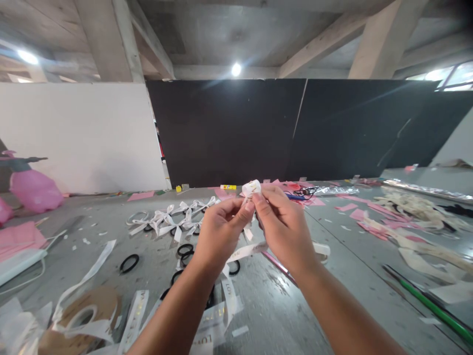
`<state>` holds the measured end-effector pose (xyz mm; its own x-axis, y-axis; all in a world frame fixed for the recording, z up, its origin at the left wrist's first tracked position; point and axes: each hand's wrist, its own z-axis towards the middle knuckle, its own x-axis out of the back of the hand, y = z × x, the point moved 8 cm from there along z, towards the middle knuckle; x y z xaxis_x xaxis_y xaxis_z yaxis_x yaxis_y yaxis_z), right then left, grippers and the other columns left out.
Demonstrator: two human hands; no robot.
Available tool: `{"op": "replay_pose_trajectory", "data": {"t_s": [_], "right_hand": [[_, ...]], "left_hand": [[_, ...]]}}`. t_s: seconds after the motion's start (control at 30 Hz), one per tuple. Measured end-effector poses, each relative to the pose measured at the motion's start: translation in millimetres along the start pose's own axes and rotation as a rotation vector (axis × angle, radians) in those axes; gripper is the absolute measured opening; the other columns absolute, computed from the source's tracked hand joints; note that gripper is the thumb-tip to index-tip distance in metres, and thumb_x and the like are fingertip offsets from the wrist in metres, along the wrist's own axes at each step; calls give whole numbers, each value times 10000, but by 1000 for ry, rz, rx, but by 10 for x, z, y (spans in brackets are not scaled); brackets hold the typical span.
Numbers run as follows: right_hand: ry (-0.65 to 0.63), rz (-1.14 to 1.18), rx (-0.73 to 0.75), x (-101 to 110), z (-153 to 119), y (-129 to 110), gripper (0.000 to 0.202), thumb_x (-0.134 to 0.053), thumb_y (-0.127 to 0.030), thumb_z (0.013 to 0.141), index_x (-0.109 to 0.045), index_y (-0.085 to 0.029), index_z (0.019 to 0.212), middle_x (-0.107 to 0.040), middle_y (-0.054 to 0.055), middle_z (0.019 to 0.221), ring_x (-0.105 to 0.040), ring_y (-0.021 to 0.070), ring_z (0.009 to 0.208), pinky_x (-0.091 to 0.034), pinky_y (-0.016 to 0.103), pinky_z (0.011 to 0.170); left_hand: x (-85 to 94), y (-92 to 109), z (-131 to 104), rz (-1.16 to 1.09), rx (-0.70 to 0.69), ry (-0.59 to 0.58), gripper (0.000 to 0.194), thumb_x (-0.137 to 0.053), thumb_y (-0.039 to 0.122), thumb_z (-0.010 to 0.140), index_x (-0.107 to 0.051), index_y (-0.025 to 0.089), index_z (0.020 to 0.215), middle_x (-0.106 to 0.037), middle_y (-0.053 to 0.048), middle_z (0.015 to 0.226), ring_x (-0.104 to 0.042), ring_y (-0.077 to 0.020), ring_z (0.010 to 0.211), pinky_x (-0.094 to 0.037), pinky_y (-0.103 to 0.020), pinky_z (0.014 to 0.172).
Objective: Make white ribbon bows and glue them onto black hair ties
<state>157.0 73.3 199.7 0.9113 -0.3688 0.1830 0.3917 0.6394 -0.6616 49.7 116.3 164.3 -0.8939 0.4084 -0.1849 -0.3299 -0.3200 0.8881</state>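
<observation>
A white ribbon (252,188) with gold lettering curls into a small loop at the fingertips of both hands, above the grey table. My left hand (221,229) pinches its lower left side between thumb and fingers. From the right, my right hand (284,227) pinches the same loop, the thumbs nearly touching. A length of lettered ribbon (247,252) hangs below between the wrists. Beyond my left hand lies a pile of white ribbon bows (173,219), some with black hair ties. Loose black hair ties (129,264) and cut ribbon strips (135,310) lie nearer me, partly hidden by my left forearm.
At front left lies a ribbon roll (105,298). A pink spray bottle (35,190) stands behind pink sheets (20,242). Ribbon scraps (424,207) and a green-handled tool (432,303) lie right. A yellow tube (228,187) lies before the black panel (229,133).
</observation>
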Motion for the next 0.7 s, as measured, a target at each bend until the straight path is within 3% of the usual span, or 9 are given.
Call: {"op": "replay_pose_trajectory", "data": {"t_s": [0.07,0.17,0.27,0.37,0.5,0.57,0.63,0.7], "right_hand": [[-42,41,-38,-39,-4,61,246,-519,-350,960,-658,-212,811,-605,56,850,-583,193,864,-481,323,710],[-134,222,-164,-129,-21,209,278,-525,-430,955,-673,-214,863,-593,29,740,-591,175,750,-468,285,588],[-219,395,-280,-210,-42,293,268,-610,-435,905,-648,-217,1056,-640,31,837,-583,144,668,-456,261,525],[-331,398,-385,-268,-76,315,382,-675,-346,860,-572,-215,1204,-638,26,825,-565,134,620,-441,254,495],[-396,226,-434,-188,-105,278,394,-627,-257,880,-492,-217,1248,-565,-36,662,-486,122,524,-372,249,452],[-402,154,-381,-99,-93,204,271,-616,-264,890,-512,-225,1137,-556,-42,673,-483,116,535,-370,245,463],[-486,154,-336,-71,-105,125,152,-630,-293,889,-525,-224,975,-568,-32,692,-505,114,556,-389,244,477],[-587,274,-300,-76,-118,49,172,-643,-350,886,-524,-228,906,-618,-6,735,-572,135,611,-456,267,524]], "left_hand": [[-13,-26,0,-15,15,-43,278,-679,389,848,-684,154,699,-602,-7,634,-525,-111,617,-439,-257,637],[-5,-54,0,-90,35,-48,252,-679,390,843,-711,167,731,-624,-12,637,-526,-115,587,-429,-258,597],[52,-62,12,-159,45,25,203,-712,370,805,-733,170,777,-652,-20,663,-541,-120,594,-440,-266,608],[177,-71,29,-134,76,130,207,-725,378,775,-727,171,757,-636,-10,630,-521,-119,558,-428,-270,579],[465,76,42,271,-33,306,234,-676,360,802,-692,169,669,-550,17,552,-430,-111,513,-311,-251,503],[549,211,35,541,-148,373,209,-655,307,805,-689,174,648,-540,16,558,-425,-121,537,-302,-256,520],[505,292,39,767,-235,333,211,-636,253,796,-673,178,603,-551,8,580,-438,-129,560,-311,-262,542],[344,259,53,882,-250,142,218,-619,201,777,-648,177,562,-560,3,592,-454,-131,571,-323,-265,553]]}}
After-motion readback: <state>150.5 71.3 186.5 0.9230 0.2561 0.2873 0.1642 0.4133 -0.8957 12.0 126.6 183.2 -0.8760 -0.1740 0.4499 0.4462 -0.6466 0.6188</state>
